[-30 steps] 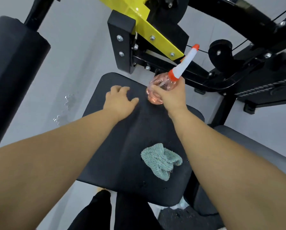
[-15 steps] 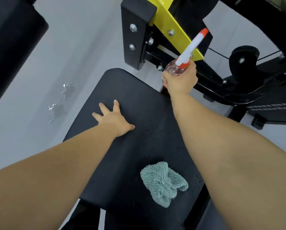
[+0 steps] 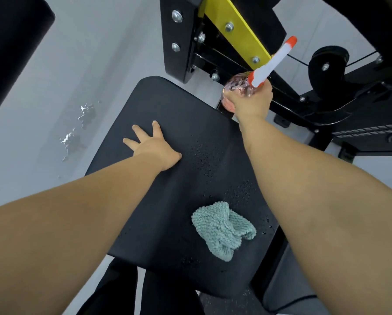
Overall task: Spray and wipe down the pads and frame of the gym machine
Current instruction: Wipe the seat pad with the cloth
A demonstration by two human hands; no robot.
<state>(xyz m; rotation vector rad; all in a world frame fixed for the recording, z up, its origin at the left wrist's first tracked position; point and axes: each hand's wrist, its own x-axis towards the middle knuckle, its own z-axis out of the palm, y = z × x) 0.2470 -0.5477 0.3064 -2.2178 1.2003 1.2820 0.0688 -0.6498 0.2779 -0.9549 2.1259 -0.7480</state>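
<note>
**Bottle lifted off the pad toward the frame**

A second ago the right hand (image 3: 250, 103) held the pink spray bottle (image 3: 238, 89) low over the far part of the black seat pad (image 3: 167, 201). Now it has carried the bottle past the pad's far right corner, with the white-and-orange nozzle (image 3: 274, 61) angled up beside the yellow frame bar (image 3: 238, 28). The fingers are wrapped tight around the bottle's body; whether one rests on a trigger cannot be told.

The left hand (image 3: 154, 148) has slid back from the far edge and lies flat near the pad's middle, fingers spread, holding nothing, seemingly as a brace.

Fine droplets speckle the pad's right half, so the pad looks already sprayed. The green microfibre cloth (image 3: 222, 230) lies bunched near the near right corner, apart from both hands, so wiping does not appear to have begun. The shift suggests spraying is moving to the black frame bracket (image 3: 179, 37) and bar, with wiping to follow.
</note>
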